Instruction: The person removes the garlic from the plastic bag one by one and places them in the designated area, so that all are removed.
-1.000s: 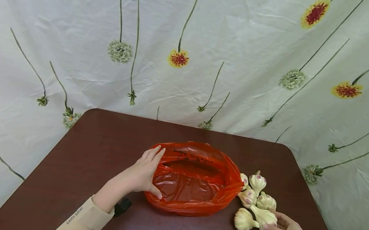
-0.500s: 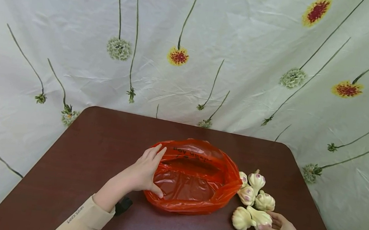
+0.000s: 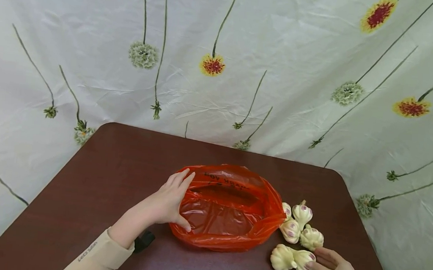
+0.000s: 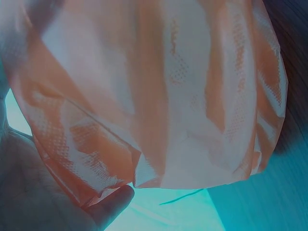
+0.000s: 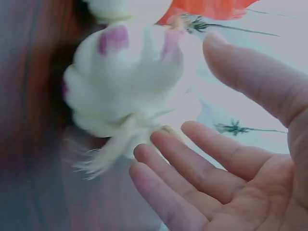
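Note:
An orange-red plastic bag (image 3: 227, 243) stands on the table with its mouth spread wide. My left hand (image 3: 166, 204) lies along the bag's left rim, thumb and fingers spread apart; in the left wrist view the thumb tip shows at the edge of the bag (image 4: 187, 139). To the right of the bag, my right hand (image 3: 339, 269) reaches in beside a pale garlic bulb (image 3: 305, 257) with purplish patches. Its fingers (image 5: 216, 180) are extended, the palm holding nothing, right behind the bulb's rooty end in the right wrist view. A second garlic bulb (image 3: 281, 258) touches that one.
Several more garlic bulbs (image 3: 302, 214) cluster against the bag's right side. A small black object (image 3: 144, 242) lies by the left wrist. Behind the dark red-brown table (image 3: 134, 158) hangs a white flower-print cloth (image 3: 296, 44).
The bulb at my right hand has shifted left and turned its stem toward the front, against its neighbour. The right fingers have come off it. My left hand stays put at the bag.

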Demonstrator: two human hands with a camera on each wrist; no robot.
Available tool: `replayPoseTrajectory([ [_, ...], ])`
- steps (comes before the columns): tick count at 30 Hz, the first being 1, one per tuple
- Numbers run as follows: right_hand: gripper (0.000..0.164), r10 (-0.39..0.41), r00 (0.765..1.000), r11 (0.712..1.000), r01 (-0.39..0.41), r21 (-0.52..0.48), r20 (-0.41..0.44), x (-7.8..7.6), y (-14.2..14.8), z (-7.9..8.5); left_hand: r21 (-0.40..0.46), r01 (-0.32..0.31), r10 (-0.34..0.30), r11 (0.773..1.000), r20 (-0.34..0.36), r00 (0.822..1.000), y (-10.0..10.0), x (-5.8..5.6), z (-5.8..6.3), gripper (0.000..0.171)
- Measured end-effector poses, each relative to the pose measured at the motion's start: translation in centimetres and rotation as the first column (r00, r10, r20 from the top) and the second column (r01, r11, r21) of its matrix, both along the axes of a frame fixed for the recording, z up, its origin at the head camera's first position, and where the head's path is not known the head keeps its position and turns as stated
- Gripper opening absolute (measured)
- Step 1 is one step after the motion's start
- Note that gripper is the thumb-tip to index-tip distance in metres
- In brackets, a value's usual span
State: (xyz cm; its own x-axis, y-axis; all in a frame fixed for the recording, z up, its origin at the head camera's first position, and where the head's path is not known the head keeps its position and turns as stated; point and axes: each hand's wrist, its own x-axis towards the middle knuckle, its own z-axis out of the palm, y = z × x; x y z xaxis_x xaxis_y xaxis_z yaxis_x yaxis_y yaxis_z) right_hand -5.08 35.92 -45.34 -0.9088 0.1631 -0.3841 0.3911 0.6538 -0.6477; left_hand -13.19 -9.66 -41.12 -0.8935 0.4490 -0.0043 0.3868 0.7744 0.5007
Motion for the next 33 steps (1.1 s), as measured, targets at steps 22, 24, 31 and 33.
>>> replayPoseTrajectory([
  [22, 0.049, 0.110, 0.954, 0.982, -0.148, -0.116, -0.279, -2.4, -4.2, 5.3, -0.013, 0.012, -0.012, 1.000, -0.033, 0.999, -0.2, 0.2, 0.7, 0.131],
  [24, 0.047, 0.132, 0.939, 0.976, -0.179, -0.124, -0.318, -2.8, -4.9, 5.9, -0.014, 0.008, -0.008, 1.000, -0.027, 1.000, -0.2, 0.2, 0.8, 0.130],
  [31, 0.041, 0.228, 0.884, 0.943, -0.304, -0.134, -0.408, -4.4, -7.6, 7.2, -0.007, -0.006, 0.006, 1.000, -0.017, 1.000, -0.1, 0.3, 1.1, 0.129],
  [33, 0.039, 0.256, 0.866, 0.933, -0.338, -0.126, -0.430, -4.9, -8.4, 7.5, 0.001, -0.004, 0.004, 1.000, -0.015, 1.000, -0.1, 0.4, 1.0, 0.129],
])
